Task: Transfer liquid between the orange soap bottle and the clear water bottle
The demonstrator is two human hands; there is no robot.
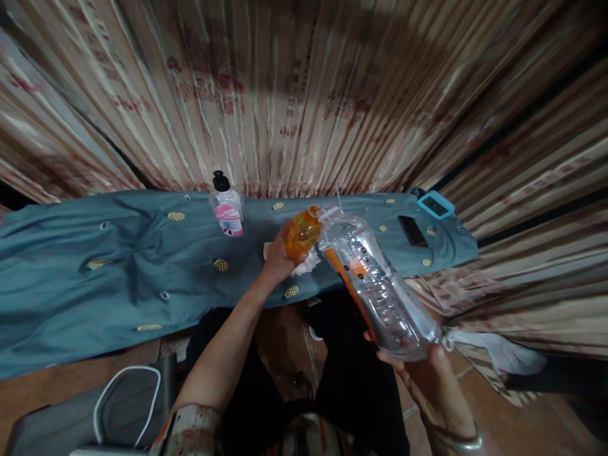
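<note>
My left hand [279, 261] is closed around a small orange see-through bottle [303, 235], tilted with its mouth toward the upper right. A large clear plastic bottle [373, 288] with an orange stripe lies tilted across the view. Its base rests in my right hand [430, 373], whose fingers and thumb wrap its lower end. The big bottle's neck meets the mouth of the orange one; whether they touch or sit slightly apart I cannot tell. Crumpled white tissue [308, 261] lies on the cloth beneath my left hand.
A clear bottle with a black cap and pink label [228, 212] stands on the blue-green cloth [118, 266]. A dark phone [412, 232] and a light-blue framed device [436, 204] lie at the right. Pleated curtains [275, 95] hang behind. A grey case with a white handle [118, 405] sits lower left.
</note>
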